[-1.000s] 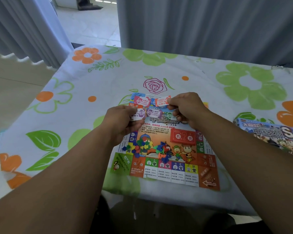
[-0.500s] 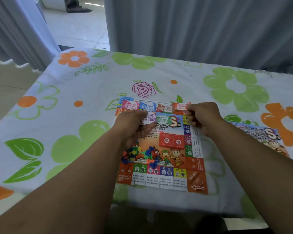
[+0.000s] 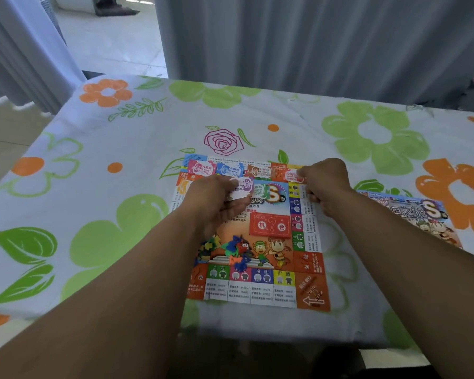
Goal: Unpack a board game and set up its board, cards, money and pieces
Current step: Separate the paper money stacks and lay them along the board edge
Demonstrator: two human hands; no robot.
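Board (image 3: pixel 260 242) flat on the flower-print cloth of the table (image 3: pixel 121 187), near the front edge, under both forearms. Row of money notes along its far edge: pink note (image 3: pixel 201 168), blue note (image 3: pixel 230 169), orange note (image 3: pixel 261 170), side by side and touching. Left hand (image 3: pixel 216 199) over the board's upper left part, fingers curled, pinching a small stack of notes (image 3: pixel 241 188) with a purple one on top; stack lifted slightly, its far end reaching toward the row. Green note (image 3: pixel 260 190) just beside the stack, partly hidden by it. Right hand (image 3: pixel 324 184) at the board's upper right corner, fingers closed in a pinch on a red note (image 3: pixel 292 175) lying at the right end of the row, next to the orange note. Red card deck (image 3: pixel 270 225) in the board's middle, between the two wrists. Heap of small coloured plastic pieces (image 3: pixel 234 248) below it, toward the left forearm. Game box lid (image 3: pixel 411 214) on the table to the right, well apart from the board, partly covered by the right forearm.
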